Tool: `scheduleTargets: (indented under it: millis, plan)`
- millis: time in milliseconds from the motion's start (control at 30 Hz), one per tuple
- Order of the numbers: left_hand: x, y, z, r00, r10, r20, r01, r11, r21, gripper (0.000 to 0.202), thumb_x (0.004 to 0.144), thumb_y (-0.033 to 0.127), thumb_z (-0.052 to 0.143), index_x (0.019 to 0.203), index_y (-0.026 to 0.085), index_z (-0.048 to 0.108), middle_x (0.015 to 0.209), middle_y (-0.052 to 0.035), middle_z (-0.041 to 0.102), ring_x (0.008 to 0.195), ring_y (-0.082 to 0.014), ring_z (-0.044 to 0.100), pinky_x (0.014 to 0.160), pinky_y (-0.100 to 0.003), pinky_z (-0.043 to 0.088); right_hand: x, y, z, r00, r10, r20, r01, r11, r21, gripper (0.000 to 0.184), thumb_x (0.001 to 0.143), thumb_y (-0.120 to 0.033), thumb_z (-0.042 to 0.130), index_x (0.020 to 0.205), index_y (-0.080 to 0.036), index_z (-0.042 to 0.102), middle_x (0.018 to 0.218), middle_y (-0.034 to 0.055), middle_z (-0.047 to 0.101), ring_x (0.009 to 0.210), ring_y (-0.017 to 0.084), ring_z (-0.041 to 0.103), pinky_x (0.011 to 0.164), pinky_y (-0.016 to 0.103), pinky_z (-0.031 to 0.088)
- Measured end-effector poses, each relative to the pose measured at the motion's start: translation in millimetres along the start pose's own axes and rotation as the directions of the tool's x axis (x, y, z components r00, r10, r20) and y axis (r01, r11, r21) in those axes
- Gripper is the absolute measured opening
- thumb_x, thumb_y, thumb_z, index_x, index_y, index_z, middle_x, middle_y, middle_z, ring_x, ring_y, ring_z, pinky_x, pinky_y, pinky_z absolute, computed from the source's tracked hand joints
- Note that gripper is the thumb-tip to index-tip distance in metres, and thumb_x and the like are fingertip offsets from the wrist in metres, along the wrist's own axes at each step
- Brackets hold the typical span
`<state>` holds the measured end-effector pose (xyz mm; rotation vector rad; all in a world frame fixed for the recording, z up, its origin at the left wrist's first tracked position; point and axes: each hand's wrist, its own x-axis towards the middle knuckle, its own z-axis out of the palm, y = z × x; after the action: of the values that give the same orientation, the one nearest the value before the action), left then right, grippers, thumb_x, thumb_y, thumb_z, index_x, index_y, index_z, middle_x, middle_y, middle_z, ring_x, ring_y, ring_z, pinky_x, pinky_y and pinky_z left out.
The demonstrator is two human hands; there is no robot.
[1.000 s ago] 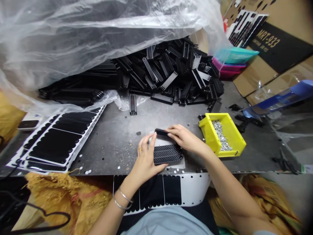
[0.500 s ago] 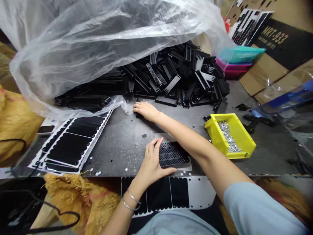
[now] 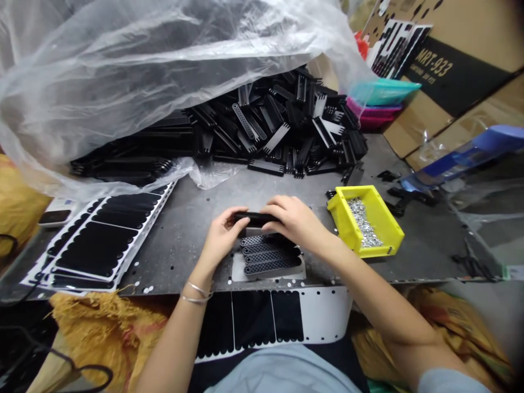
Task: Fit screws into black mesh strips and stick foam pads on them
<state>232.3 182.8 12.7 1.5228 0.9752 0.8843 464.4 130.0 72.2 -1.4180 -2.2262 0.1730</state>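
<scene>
My left hand [image 3: 224, 233] and my right hand [image 3: 298, 221] are both closed on one black plastic strip [image 3: 254, 220], gripping it by its two ends. They hold it crosswise just above the table. Below it, several black strips with a cross-hatched surface [image 3: 271, 256] lie side by side on a pale plate [image 3: 239, 272] near the table's front edge. A large heap of similar black plastic strips [image 3: 274, 128], some with toothed ends, spills out behind my hands.
Clear plastic sheeting [image 3: 164, 60] hangs over the heap. To the right stands a yellow bin [image 3: 387, 224] of small metal pieces. Sheets of black stickers [image 3: 108, 240] lie at the left, and another sticker sheet [image 3: 254, 322] is below the table edge. Cartons [image 3: 462, 65] stand back right.
My right hand has come back from the front of the heap with a black plastic strip. My left hand has left the row of strips and now grips that strip too.
</scene>
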Motion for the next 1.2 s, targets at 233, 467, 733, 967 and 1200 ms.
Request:
scheduleTargets:
  millis: [233,467,733,967,1200]
  plan:
    - [-12.3,-6.6,-28.5,0.97,0.084,0.229,-0.147,0.951,0.273,0.037,0.101,0.037,0.058,0.134,0.026,0.07,0.137,-0.0072,0.072,0.127,-0.0264,0.068,0.115,-0.047,0.05,-146.9,93.3,-68.9,0.856,0.516,-0.022,-0.495,0.808,-0.32,0.019,0.09,-0.024,0.059,0.098,-0.019,0.076,0.095,0.0095,0.074,0.082,0.026,0.069,0.075,0.038,0.054]
    - [-6.1,-5.2,-15.6,0.98,0.18,0.086,-0.2,0.902,0.383,0.033,0.1,0.033,0.058,0.128,0.024,0.073,0.13,-0.0069,0.075,0.12,-0.0244,0.07,0.112,-0.045,0.052,-144.9,106.1,-44.1,0.786,0.594,0.171,-0.507,0.778,-0.371,0.027,0.075,-0.007,0.062,0.099,-0.017,0.07,0.099,0.0113,0.07,0.089,0.026,0.068,0.073,0.031,0.05]
    - [-25.3,2.3,-30.2,0.94,-0.019,0.34,-0.125,0.909,0.396,0.04,0.104,0.034,0.049,0.14,0.029,0.065,0.145,-0.0054,0.067,0.137,-0.0265,0.06,0.122,-0.05,0.043,-156.0,104.4,-61.2,0.773,0.619,0.138,-0.614,0.785,-0.079,0.017,0.082,-0.022,0.061,0.087,-0.02,0.077,0.088,0.0048,0.076,0.073,0.02,0.069,0.069,0.029,0.05]
    - [-43.2,15.3,15.6,0.922,0.03,0.386,-0.279,0.742,0.61,0.124,0.067,0.056,0.089,0.166,0.025,0.021,0.157,-0.0188,0.043,0.147,-0.0452,0.038,0.124,-0.068,0.029,-143.3,105.9,-86.8,0.67,0.743,0.001,-0.697,0.629,-0.344,0.02,0.087,-0.027,0.065,0.093,-0.019,0.083,0.103,0.0118,0.081,0.088,0.028,0.075,0.079,0.037,0.054]
    - [-46.5,9.1,32.2,0.916,0.116,0.384,-0.358,0.671,0.65,0.118,0.069,0.043,0.088,0.165,0.025,0.022,0.143,-0.018,0.049,0.135,-0.0434,0.044,0.12,-0.067,0.033,-84.2,14.9,-44.6,0.948,0.296,-0.121,-0.305,0.95,-0.071,0.018,0.101,-0.024,0.06,0.106,-0.021,0.077,0.104,0.0086,0.077,0.087,0.021,0.073,0.078,0.034,0.06]
